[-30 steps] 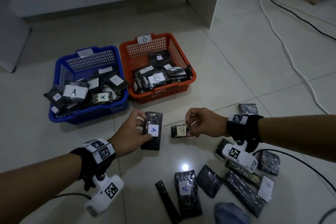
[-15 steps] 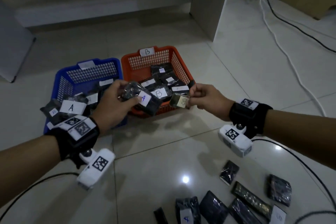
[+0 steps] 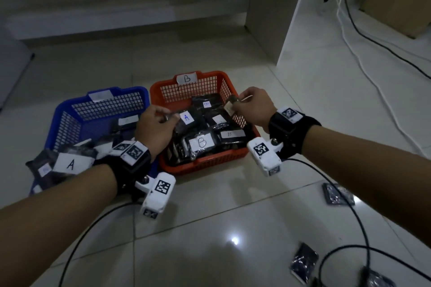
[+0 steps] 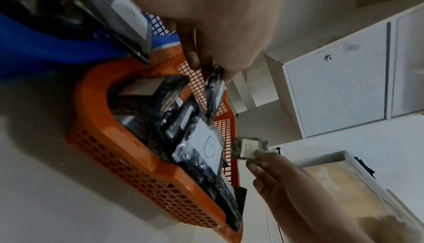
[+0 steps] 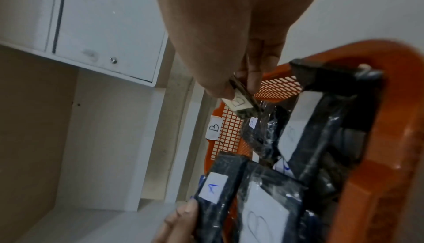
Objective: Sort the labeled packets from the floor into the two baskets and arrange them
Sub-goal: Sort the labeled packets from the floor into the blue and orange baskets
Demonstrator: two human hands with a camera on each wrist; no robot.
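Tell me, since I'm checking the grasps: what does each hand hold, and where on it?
Left hand pinches the A-labelled packet at one end. Right hand pinches the small B-labelled packet at its end.

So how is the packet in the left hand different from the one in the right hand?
The left packet says A; the right packet says B. The A packet is bigger and black; the B packet is small and brownish. The left hand holds A over the orange basket; the right hand pinches B above that basket's right wall. Both have white labels.
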